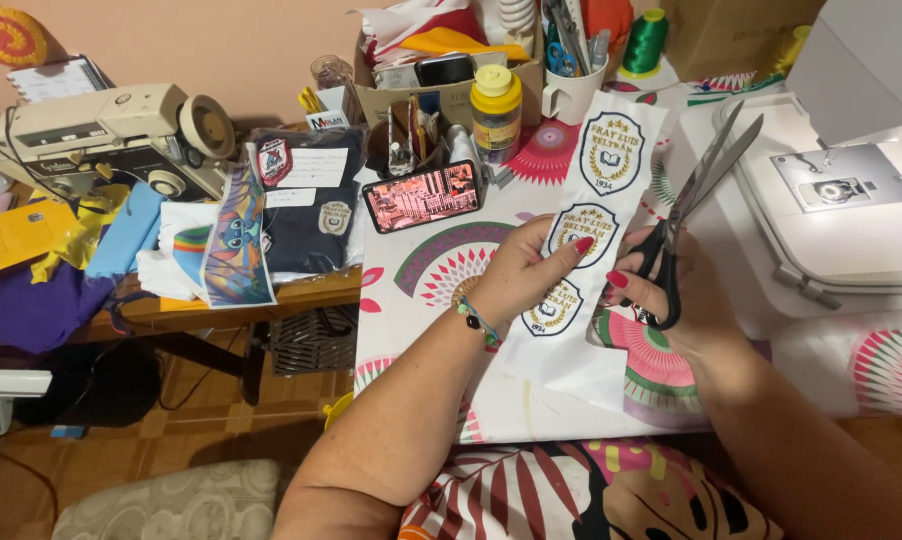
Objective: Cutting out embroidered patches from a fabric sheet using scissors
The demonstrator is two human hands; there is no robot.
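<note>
Left hand (531,268): closed in a pinch on the white fabric strip (583,232), thumb on its face, fingers behind; strip held upright above the desk's near edge. It carries three embroidered shield badges (611,152), one above another.

Right hand (671,290): closed through the black handles of the scissors (693,205); blades parted, pointing up and away beside the strip's right edge, not yet biting cloth.

Step in hand, as judged: lining up a cut around a badge. The next move calls for bringing the blades to the strip's edge and steadying the cloth taut.

Desk (411,300): patterned cover. Phone (423,196) propped behind the hands; yellow-capped bottle (495,112) toward the far edge; white sewing machine (831,200) at the right side.
</note>
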